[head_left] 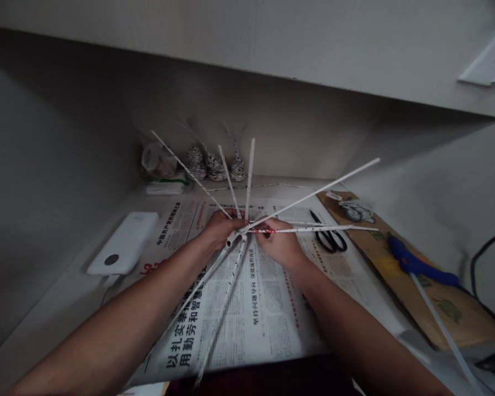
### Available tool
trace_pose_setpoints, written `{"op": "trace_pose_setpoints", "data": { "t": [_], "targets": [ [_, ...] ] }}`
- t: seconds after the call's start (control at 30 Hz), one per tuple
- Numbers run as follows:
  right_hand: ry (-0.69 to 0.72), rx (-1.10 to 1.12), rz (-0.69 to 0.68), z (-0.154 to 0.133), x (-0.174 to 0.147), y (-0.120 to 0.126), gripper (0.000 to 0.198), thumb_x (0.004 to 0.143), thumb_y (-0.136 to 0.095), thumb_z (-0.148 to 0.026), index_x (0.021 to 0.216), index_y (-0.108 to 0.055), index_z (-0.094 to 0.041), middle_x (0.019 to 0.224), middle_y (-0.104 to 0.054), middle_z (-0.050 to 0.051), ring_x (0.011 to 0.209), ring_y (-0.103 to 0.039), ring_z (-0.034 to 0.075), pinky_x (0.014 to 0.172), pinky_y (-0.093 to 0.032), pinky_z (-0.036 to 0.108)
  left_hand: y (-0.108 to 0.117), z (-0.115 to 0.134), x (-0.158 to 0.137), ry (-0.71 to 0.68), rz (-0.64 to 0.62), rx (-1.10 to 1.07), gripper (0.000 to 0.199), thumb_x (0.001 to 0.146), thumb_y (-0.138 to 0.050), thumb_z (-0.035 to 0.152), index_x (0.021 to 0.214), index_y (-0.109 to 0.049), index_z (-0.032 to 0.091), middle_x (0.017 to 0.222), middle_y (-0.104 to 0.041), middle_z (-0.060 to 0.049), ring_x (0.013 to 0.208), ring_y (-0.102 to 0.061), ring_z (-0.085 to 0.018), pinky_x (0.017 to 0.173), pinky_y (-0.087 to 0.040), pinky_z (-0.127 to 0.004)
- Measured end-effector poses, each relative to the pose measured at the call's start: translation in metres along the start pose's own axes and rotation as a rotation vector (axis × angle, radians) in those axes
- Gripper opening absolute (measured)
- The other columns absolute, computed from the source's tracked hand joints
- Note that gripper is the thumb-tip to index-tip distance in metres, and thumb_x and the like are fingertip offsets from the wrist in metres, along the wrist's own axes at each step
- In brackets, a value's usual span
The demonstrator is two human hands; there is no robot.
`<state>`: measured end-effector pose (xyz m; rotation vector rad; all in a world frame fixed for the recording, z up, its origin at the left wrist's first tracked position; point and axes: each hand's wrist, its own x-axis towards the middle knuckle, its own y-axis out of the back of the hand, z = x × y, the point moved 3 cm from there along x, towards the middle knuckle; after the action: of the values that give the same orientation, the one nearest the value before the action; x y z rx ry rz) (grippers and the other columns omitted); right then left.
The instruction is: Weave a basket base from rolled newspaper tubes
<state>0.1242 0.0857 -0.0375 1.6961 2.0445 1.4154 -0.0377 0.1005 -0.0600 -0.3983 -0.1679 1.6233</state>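
Note:
Several thin rolled newspaper sticks (313,193) cross at one hub and fan out in all directions above the newspaper sheet. My left hand (225,226) is closed round the hub from the left, fingertips pressed on the crossing sticks. From the right, my right hand (278,239) pinches a stick with red print close to that hub. Two sticks slope down toward my body, and others point up to the back and out to the right. Parts of the fingers and the hub's underside are hidden.
Newspaper (272,308) covers the tabletop. Black scissors (330,240) lie at right, beside cardboard (429,291) bearing a blue glue gun (421,264). A white power bank (126,242) sits left. Woven paper shapes (216,165) stand at the back under a low overhang (247,38).

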Motion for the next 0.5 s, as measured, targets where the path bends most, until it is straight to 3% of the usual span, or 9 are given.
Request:
{"op": "trace_pose_setpoints", "data": {
  "t": [0.17, 0.33, 0.5],
  "targets": [
    [-0.009, -0.089, 0.046, -0.002, 0.000, 0.002, 0.035, 0.081, -0.063, -0.027, 0.115, -0.060, -0.019, 0.084, -0.069, 0.005, 0.075, -0.063, 0.020, 0.068, -0.045, 0.029, -0.004, 0.010, -0.006, -0.008, 0.006, 0.079, 0.029, 0.043, -0.085, 0.011, 0.069, -0.070, 0.012, 0.057, -0.066, -0.001, 0.048, -0.057, -0.013, 0.051, -0.043, -0.025],
    [-0.001, -0.071, -0.011, -0.005, 0.000, 0.002, 0.014, 0.084, -0.059, -0.025, 0.096, -0.067, -0.022, 0.087, -0.072, 0.005, 0.078, -0.065, 0.019, 0.069, -0.046, 0.028, -0.006, 0.011, -0.006, -0.023, 0.039, 0.094, 0.027, 0.044, -0.083, 0.009, 0.067, -0.069, 0.013, 0.055, -0.065, 0.000, 0.048, -0.056, -0.012, 0.052, -0.043, -0.025],
    [-0.078, 0.027, 0.004, -0.004, 0.000, 0.002, 0.022, 0.082, -0.062, -0.026, 0.104, -0.065, -0.022, 0.084, -0.072, 0.003, 0.075, -0.065, 0.019, 0.068, -0.047, 0.027, -0.001, 0.003, -0.001, -0.019, 0.002, 0.040, 0.034, 0.043, -0.087, 0.014, 0.072, -0.070, 0.012, 0.061, -0.067, -0.001, 0.054, -0.059, -0.013, 0.058, -0.046, -0.026]
  ]
}}
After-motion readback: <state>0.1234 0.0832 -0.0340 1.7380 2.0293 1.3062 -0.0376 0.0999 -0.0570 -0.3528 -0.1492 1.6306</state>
